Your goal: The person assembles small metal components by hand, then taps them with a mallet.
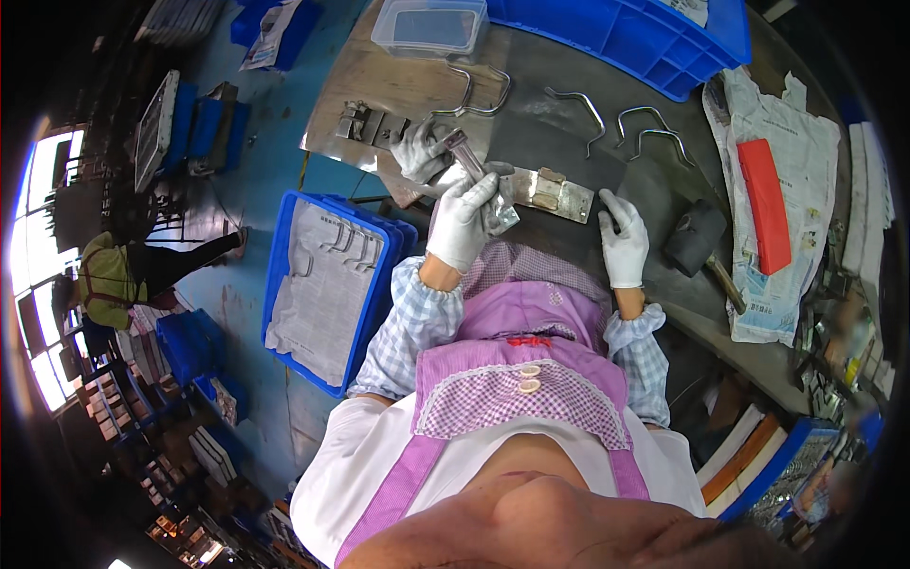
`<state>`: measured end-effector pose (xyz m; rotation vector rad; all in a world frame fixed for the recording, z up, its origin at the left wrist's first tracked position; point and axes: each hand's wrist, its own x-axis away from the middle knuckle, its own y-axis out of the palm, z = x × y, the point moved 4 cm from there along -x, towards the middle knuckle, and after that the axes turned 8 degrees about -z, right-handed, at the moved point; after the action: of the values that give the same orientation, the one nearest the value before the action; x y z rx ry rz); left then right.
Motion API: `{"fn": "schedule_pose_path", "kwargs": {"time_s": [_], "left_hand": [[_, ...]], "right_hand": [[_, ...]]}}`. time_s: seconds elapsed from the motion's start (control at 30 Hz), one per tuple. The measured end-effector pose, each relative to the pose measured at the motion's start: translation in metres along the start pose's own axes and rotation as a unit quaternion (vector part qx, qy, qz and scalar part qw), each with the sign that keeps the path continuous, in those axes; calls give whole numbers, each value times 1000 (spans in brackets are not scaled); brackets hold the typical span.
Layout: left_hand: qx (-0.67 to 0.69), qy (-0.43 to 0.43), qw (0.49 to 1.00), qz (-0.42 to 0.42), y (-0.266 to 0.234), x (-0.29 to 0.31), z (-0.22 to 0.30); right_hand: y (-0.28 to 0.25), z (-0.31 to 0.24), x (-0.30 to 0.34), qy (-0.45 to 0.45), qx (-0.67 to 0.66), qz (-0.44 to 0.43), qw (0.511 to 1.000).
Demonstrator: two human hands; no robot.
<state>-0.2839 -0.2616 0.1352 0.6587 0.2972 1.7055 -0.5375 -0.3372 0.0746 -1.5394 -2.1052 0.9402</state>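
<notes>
My left hand (458, 228), in a white glove, is closed at the table's near edge. From its fingers a narrow, channel-shaped metal piece (463, 156) juts up and away. A crumpled grey-white glove shape (418, 152) lies against that piece; whether it is an empty glove I cannot tell. Below the left fingertips is a shiny metal part (502, 216). A flat metal fixture plate (573, 201) with a raised block (548, 187) lies between my hands. My right hand (624, 242), also gloved, rests by the plate's right end, fingers apart and holding nothing.
Bent metal rods (583, 114) lie across the far tabletop. A black-headed mallet (697, 237) and a red bar (764, 204) on newspaper are at right. A clear box (431, 28) and blue bin (616, 43) stand behind. A blue tray (275, 313) sits at left; a person (114, 280) is beyond.
</notes>
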Motion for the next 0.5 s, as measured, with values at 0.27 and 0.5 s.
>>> {"fn": "schedule_pose_path", "kwargs": {"time_s": [0.27,0.5], "left_hand": [[314,-86,942,-86,2,2,-14],[373,-129,916,-80,-3,7,-17]], "right_hand": [[5,2,5,-51,19,61,997],[8,-1,6,-52,41,69,995]]}}
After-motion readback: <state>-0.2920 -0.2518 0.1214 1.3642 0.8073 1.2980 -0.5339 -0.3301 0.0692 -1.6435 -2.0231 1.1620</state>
